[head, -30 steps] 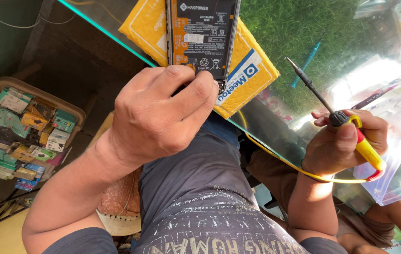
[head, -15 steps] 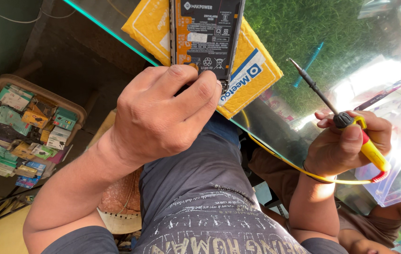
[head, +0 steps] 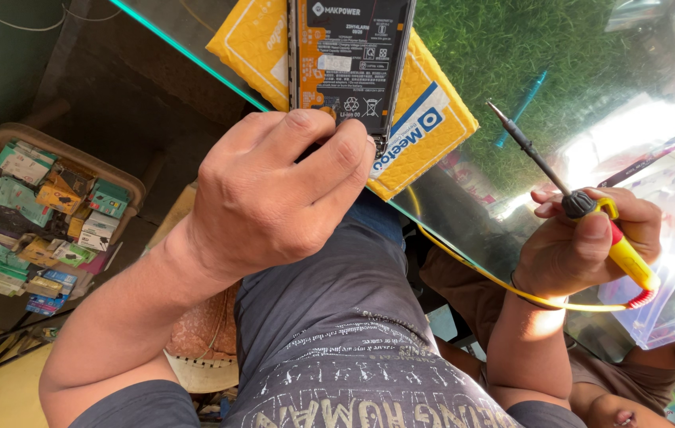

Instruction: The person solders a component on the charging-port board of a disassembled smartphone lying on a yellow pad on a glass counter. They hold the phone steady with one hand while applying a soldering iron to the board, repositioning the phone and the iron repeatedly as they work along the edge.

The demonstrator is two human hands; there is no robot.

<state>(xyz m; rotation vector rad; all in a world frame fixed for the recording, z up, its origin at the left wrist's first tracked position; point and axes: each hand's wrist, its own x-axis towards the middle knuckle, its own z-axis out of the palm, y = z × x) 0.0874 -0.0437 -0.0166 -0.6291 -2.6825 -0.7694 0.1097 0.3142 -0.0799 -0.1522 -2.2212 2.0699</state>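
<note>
The left hand is clamped on the lower end of an opened smartphone, fingers curled together over its bottom edge so that end is hidden; the phone lies on a yellow padded envelope, which rests on a glass tabletop near its greenish edge. The back cover is already off — the black battery with its orange strip sits exposed in the dark frame; whether any screws or connectors are loose cannot be told from here, and the tool is not yet at the phone, so the work inside looks to be ahead rather than behind.

The right hand is closed around a soldering iron, thumb and fingers wrapped on the yellow grip; the thin dark metal tip points up and left, well apart from the phone; a yellow cord trails from the handle's red end and curves under the wrist. Just beside that hand lies a clear plastic bag, glossy and glaring in sunlight.

Textures differ sharply — the envelope is quilted and matte, the glass slick and reflective over green artificial grass; below the table stands a tan tray of small boxes, cardboard in green, yellow and blue.
</note>
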